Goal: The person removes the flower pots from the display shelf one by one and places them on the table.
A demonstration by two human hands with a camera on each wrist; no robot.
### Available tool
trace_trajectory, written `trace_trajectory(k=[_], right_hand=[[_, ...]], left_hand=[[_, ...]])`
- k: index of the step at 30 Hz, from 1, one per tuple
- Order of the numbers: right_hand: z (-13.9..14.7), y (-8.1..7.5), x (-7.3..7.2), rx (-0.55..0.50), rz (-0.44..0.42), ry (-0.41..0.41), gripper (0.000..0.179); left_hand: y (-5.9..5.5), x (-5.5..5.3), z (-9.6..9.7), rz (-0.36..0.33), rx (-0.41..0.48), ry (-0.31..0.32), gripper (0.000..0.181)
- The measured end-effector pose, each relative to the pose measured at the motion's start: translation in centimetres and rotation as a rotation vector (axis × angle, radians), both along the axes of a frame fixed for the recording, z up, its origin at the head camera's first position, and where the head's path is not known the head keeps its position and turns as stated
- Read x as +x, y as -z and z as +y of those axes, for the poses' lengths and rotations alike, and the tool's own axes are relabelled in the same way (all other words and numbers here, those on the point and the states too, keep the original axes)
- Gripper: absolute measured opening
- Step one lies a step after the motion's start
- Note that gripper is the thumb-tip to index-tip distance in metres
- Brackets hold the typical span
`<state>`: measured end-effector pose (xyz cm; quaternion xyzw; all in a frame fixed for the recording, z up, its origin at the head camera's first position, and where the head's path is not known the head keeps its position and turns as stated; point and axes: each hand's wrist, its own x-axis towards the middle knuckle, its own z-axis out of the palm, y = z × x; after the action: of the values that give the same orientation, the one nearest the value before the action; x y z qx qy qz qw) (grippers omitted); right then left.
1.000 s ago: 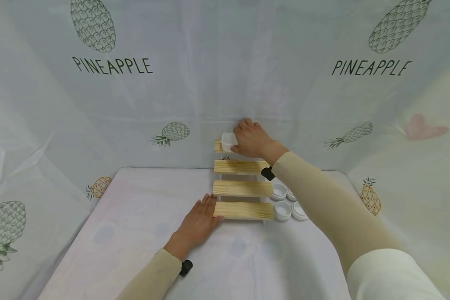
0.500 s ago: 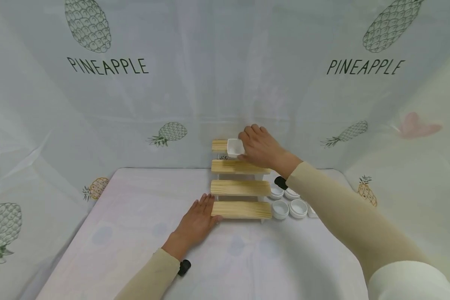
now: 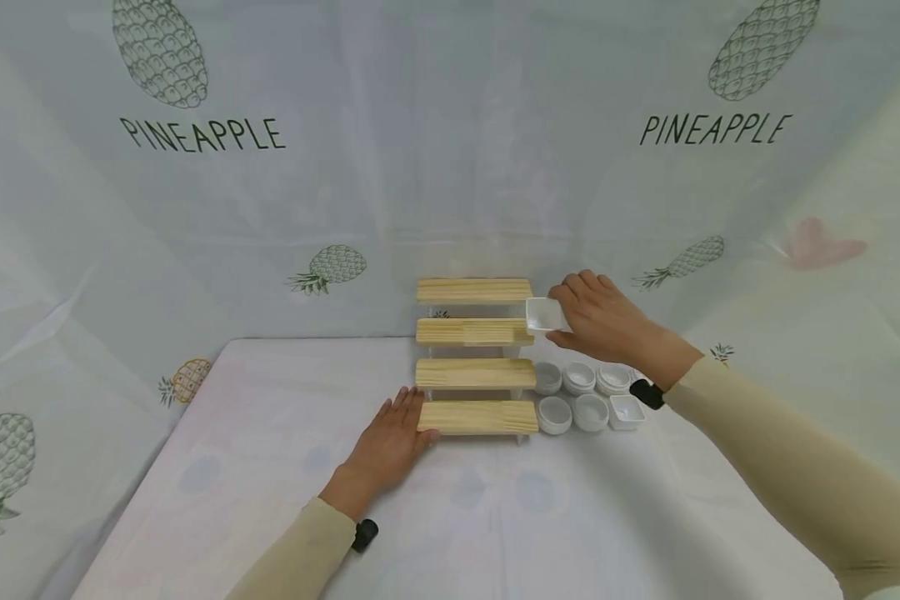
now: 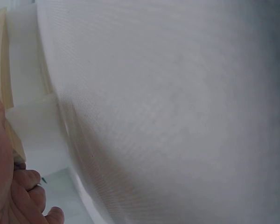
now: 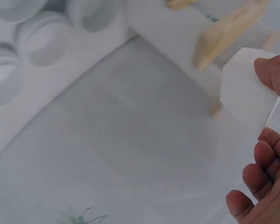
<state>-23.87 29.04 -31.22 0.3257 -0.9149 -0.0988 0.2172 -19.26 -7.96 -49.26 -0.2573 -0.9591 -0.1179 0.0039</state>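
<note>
In the head view my right hand (image 3: pixel 603 321) holds a small white square bowl (image 3: pixel 543 316) in the air, off the right end of a wooden tiered display stand (image 3: pixel 476 373). In the right wrist view the thumb lies on the wall of this bowl (image 5: pixel 245 86), fingers on its other side. My left hand (image 3: pixel 384 446) rests against the left end of the stand's lowest plank, fingers straight and thumb by the front edge. The left wrist view shows part of the left hand (image 4: pixel 23 196) beside the plank (image 4: pixel 3 70) and a white support (image 4: pixel 39 133).
Several round white bowls (image 3: pixel 555 415) stand in two rows right of the stand, with another square bowl (image 3: pixel 627 412) at the front row's end. A pineapple-print curtain (image 3: pixel 465 167) hangs behind the cloth-covered table (image 3: pixel 285 400).
My right hand has carried the square bowl off the top plank, to the right and slightly down. The left hand stays at the stand's end. The head view has shifted slightly.
</note>
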Motion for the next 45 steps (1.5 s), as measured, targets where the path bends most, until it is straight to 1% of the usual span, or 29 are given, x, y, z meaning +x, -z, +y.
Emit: trace_trajectory(k=[2, 4, 8, 11, 15, 19, 22, 26, 28, 33, 38, 45], right_hand=[[1.6, 0.7, 0.8, -0.004, 0.010, 0.002, 0.063], [3.2, 1.4, 1.6, -0.008, -0.001, 0.020, 0.063], [6.4, 3.1, 3.3, -0.014, -0.074, 0.085, 0.063], [8.8, 4.4, 4.6, -0.008, -0.123, 0.135, 0.063], [11.9, 5.9, 6.2, -0.005, -0.122, 0.161, 0.062], [14.3, 7.2, 7.3, -0.005, -0.112, 0.164, 0.060], [15.6, 8.4, 7.9, -0.008, -0.160, 0.193, 0.059], [16.8, 10.0, 8.4, -0.020, -0.239, 0.247, 0.058], [17.3, 10.8, 8.5, -0.028, -0.265, 0.267, 0.057], [17.6, 12.4, 8.2, -0.047, -0.294, 0.259, 0.056], [17.5, 13.5, 7.9, -0.059, -0.300, 0.258, 0.054], [17.1, 14.1, 7.6, -0.065, -0.305, 0.266, 0.054]], left_hand=[[0.1, 0.0, 0.0, -0.001, 0.005, 0.002, 0.080], [0.3, 0.0, -0.1, 0.001, 0.013, 0.006, 0.080], [0.4, -0.1, -0.1, 0.001, 0.024, 0.004, 0.080], [0.3, -0.1, -0.1, -0.008, 0.036, 0.000, 0.080], [0.2, -0.1, -0.1, -0.013, 0.047, 0.005, 0.079], [0.1, -0.1, -0.2, -0.019, 0.039, 0.001, 0.079], [0.1, -0.2, -0.3, -0.010, 0.037, 0.001, 0.079], [0.2, -0.2, -0.3, 0.005, 0.047, 0.011, 0.079], [0.2, -0.1, -0.2, -0.001, 0.046, 0.014, 0.080], [0.3, -0.1, -0.1, 0.007, 0.052, 0.015, 0.079], [0.1, 0.0, -0.1, 0.005, 0.051, 0.012, 0.078], [-0.2, 0.2, 0.1, -0.003, 0.043, 0.005, 0.079]])
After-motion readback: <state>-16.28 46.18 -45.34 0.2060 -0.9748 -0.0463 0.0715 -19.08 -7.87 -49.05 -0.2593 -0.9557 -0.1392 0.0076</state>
